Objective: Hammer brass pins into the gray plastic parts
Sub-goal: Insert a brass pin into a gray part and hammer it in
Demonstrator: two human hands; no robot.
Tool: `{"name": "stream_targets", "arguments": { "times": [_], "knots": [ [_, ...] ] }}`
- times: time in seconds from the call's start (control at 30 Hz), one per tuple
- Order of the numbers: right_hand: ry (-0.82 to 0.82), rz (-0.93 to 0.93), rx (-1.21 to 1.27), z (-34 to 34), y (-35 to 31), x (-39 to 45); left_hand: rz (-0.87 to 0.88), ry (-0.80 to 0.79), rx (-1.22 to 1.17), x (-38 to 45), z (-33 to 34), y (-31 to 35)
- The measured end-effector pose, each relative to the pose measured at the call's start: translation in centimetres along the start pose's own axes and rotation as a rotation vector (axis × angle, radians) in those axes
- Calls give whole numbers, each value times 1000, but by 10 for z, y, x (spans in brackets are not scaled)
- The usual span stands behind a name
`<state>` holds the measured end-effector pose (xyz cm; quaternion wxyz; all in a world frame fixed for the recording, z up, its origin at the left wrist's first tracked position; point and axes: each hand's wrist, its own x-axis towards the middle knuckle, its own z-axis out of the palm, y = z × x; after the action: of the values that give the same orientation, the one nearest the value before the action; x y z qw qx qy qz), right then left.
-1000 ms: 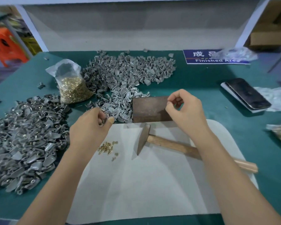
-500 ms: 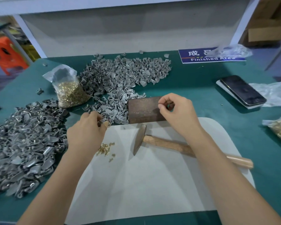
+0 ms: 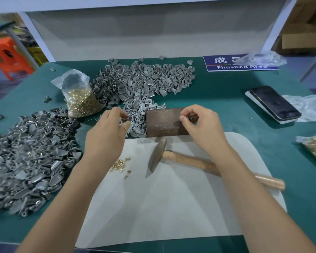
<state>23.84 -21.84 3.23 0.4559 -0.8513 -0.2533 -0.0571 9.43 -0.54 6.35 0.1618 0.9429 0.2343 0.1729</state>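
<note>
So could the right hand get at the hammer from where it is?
Probably yes: the hammer lies bare on the white mat, right under the right hand, with nothing on its handle. The fingers seem to be pinching something small, though.

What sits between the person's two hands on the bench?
In the head view, a rusty metal block lies between the left hand and right hand, with gray plastic parts piled against its left edge.

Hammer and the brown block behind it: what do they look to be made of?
The hammer has a dull grey head, apparently steel, worn and unpolished, on a pale handle with visible grain, apparently bare wood. The block is rust-brown and matte with small bright flecks on top; it looks like rusted iron or steel, though dark wood cannot be ruled out from this view.
</note>
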Motion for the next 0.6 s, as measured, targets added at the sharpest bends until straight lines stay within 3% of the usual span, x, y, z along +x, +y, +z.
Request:
{"name": "stream_targets", "arguments": {
  "times": [0.1, 0.6],
  "knots": [
    [0, -1, -6, 0, 0, 0, 30, -32, -144, 7, -2, 14],
    [-12, 9, -13, -1, -1, 2, 70, -122, -255, 18, 24, 29]
  ]
}}
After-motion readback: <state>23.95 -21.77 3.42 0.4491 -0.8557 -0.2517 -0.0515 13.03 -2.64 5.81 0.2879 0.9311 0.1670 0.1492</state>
